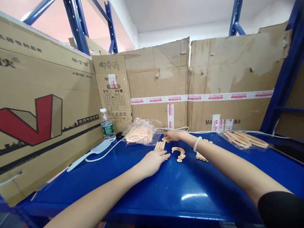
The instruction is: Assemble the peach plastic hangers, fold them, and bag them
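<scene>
Sticks of pale wood lie side by side on the blue counter, left of a curved row of wooden pieces. My left hand rests over their near ends, fingers loosely extended. My right hand, fingers bent, is at their far right end; I cannot tell whether it grips one. A clear bag lies just to their left.

Your left arm slants in over the front edge of the table; the left hand lies palm down, fingers extended toward the right edge. Your right arm stretches farther, toward the back edge, the right hand palm down, its fingertips too small to make out.
</scene>
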The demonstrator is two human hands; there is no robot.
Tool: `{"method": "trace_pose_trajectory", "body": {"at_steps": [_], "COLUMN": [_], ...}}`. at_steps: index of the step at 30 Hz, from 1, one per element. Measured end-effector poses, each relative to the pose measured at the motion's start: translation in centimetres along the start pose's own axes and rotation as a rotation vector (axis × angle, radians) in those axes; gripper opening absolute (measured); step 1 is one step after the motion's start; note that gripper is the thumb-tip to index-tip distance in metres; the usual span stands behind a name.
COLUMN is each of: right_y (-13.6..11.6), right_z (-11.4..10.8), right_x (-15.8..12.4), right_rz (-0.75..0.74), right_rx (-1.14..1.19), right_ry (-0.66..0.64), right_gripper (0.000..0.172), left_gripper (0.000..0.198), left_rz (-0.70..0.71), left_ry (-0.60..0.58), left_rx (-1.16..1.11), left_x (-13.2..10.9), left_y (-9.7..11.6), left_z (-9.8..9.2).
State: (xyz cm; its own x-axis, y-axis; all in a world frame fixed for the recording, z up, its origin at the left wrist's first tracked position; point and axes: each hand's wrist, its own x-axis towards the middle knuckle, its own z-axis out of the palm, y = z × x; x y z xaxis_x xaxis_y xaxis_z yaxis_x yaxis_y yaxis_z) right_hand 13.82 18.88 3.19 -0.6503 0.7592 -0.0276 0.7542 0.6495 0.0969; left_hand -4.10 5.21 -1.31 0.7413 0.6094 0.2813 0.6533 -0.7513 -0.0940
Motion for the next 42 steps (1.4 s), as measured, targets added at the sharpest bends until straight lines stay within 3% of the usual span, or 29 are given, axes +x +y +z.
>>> {"method": "trace_pose_trajectory", "body": {"at_steps": [10, 17, 19, 22, 25, 27, 29, 31, 33, 35, 37, 42], "right_y": [2.0, 2.9, 3.0, 2.8, 2.3, 1.9, 1.5, 0.7, -0.4, -1.9, -3.5, -6.0], "right_z": [0.3, 1.5, 1.5, 1.0, 0.6, 0.6, 0.6, 0.6, 0.3, -0.3, -0.9, -1.2], "right_x": [0.4, -0.2, -0.6, -1.7, -3.6, -5.4, -7.2, -9.2, -11.1, -12.9, -14.7, -17.3], "right_rz": [0.045, 0.051, 0.05, 0.031, 0.005, -0.023, -0.115, -0.229, -0.324, -0.433, -0.541, -0.679], "right_rx": [0.016, 0.021, 0.017, 0.011, 0.013, 0.013, -0.022, -0.079, -0.133, -0.189, -0.265, -0.441], "right_ry": [0.078, 0.256, 0.326, 0.446, 0.558, 0.66, 0.867, 1.1, 1.24, 1.297, 1.336, 1.289], "right_gripper": [0.035, 0.034, 0.023, 0.018, 0.023, 0.027, 0.028, 0.025, 0.019, 0.015, 0.018, 0.014], "left_gripper": [0.04, 0.043, 0.039, 0.034, 0.032, 0.03, 0.028, 0.027, 0.033, 0.038, 0.039, 0.042], "left_rz": [-0.026, -0.023, -0.021, -0.007, -0.03, -0.091, -0.219, -0.397, -0.537, -0.581, -0.576, -0.454], "left_ry": [0.027, 0.02, 0.066, 0.254, 0.478, 0.552, 0.511, 0.368, 0.218, 0.16, 0.208, 0.29], "left_rx": [0.032, 0.091, 0.094, 0.035, -0.14, -0.293, -0.508, -0.833, -1.213, -1.526, -1.709, -1.686], "left_x": [0.0, 0.1, 0.1, 0.1, 0.2, 0.4, 0.8, 1.2, 1.6, 1.7, 1.7, 1.2], "left_y": [-0.1, -0.2, 0.0, 0.6, 1.1, 1.2, 1.4, 1.7, 2.1, 2.6, 3.0, 3.3], "left_z": [0.4, 0.6, 0.3, -0.5, -1.4, -1.7, -1.8, -1.7, -1.8, -2.2, -2.7, -3.6]}}
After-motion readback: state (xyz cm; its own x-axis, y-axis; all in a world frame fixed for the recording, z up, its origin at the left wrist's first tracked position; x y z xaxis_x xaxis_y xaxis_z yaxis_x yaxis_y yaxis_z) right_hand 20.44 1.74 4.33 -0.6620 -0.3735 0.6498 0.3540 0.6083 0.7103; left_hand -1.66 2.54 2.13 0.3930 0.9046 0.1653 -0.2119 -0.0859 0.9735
